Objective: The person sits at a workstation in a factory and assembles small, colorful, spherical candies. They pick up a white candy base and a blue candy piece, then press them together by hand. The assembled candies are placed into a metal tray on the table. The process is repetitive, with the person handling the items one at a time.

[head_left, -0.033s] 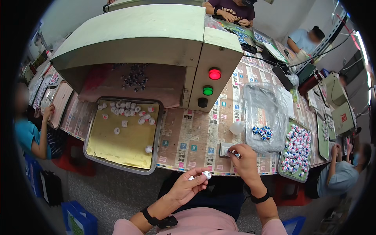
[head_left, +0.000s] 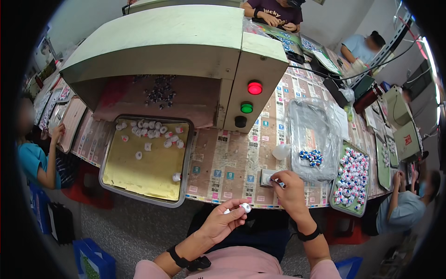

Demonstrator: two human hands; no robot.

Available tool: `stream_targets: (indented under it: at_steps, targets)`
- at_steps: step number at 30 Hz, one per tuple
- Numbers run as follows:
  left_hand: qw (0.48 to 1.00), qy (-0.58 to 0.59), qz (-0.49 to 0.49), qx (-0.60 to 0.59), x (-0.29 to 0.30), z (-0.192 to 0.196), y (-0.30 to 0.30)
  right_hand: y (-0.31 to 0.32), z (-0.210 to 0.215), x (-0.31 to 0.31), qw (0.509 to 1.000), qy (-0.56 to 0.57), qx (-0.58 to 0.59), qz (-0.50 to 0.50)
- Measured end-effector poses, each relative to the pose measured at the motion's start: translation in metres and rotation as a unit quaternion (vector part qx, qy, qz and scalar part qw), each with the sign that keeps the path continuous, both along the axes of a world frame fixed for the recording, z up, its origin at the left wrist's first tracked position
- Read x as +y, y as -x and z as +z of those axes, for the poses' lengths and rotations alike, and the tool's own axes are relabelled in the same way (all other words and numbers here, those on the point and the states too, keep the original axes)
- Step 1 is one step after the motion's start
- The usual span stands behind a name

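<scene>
You sit at a long workbench [head_left: 232, 162] covered in printed sheets, with other people working at its far and side edges. Your left hand [head_left: 222, 222] hovers just off the near edge, thumb and fingers pinched together on a small white cap [head_left: 245, 207]. Your right hand [head_left: 290, 188] rests on the bench, fingertips closed down on a small grey pad [head_left: 266, 177]; I cannot tell whether they grip a piece there. Keep the cap pinched lightly by its sides and bring it close to the pad before you let go. Right of that hand lies a clear bag [head_left: 313, 135] of blue and white pieces beside a green tray [head_left: 335, 197] of caps. To the left, a metal tray [head_left: 109, 158] holds loose caps below a pale green machine [head_left: 186, 42].
</scene>
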State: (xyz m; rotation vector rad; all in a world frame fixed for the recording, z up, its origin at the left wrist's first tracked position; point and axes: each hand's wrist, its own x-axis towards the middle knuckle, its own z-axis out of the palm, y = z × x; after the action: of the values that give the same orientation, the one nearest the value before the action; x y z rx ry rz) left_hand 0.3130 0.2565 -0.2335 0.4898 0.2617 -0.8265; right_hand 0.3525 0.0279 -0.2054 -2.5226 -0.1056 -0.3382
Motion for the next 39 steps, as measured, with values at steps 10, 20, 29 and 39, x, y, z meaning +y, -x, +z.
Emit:
stream_targets:
  at_steps: [10,20,29,39]
  targets:
    - [0.999,-0.036,0.001,0.003,-0.005,0.003,0.0,0.014,0.022,0.006,0.993,-0.106,0.058,-0.004]
    - [0.997,-0.066,-0.01,-0.024,-0.012,0.004,-0.001,0.058,0.043,0.025,0.919,-0.35,0.177,0.032]
    - [0.985,-0.153,-0.033,-0.078,-0.016,0.011,0.002,0.064,0.032,0.022,0.9,-0.378,0.214,0.043]
    - [0.968,-0.218,-0.044,-0.117,-0.02,0.018,0.0,0.069,0.03,0.02,0.894,-0.395,0.209,0.04]
